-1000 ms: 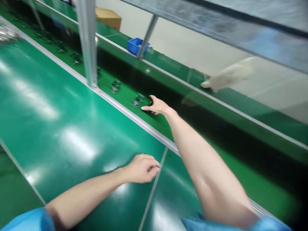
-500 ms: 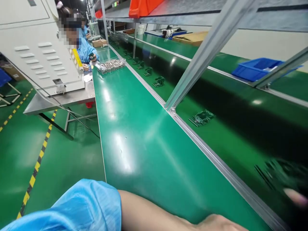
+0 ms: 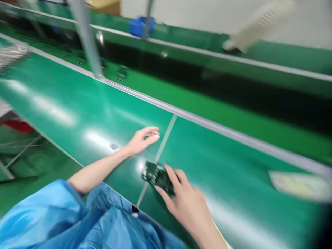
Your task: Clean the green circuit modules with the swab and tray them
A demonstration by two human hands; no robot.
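My right hand (image 3: 184,200) grips a small dark green circuit board (image 3: 155,175) just above the glossy green bench (image 3: 207,155), close to my body. Its fingers wrap the board's right end. My left hand (image 3: 142,140) rests on the bench a little farther out, fingers stretched and loosely apart, holding nothing. A seam in the bench surface (image 3: 166,135) runs between the two hands. The whole view is smeared by motion.
Beyond a metal rail (image 3: 197,119) runs a darker green conveyor belt (image 3: 197,100) with more boards (image 3: 121,73) on it. A metal post (image 3: 86,38) rises from the rail. A blue bin (image 3: 138,25) sits at the back. A pale sheet (image 3: 301,185) lies at right.
My right hand has come back from the conveyor belt with a circuit board and now holds it over the bench near me. The camera swung left and back.
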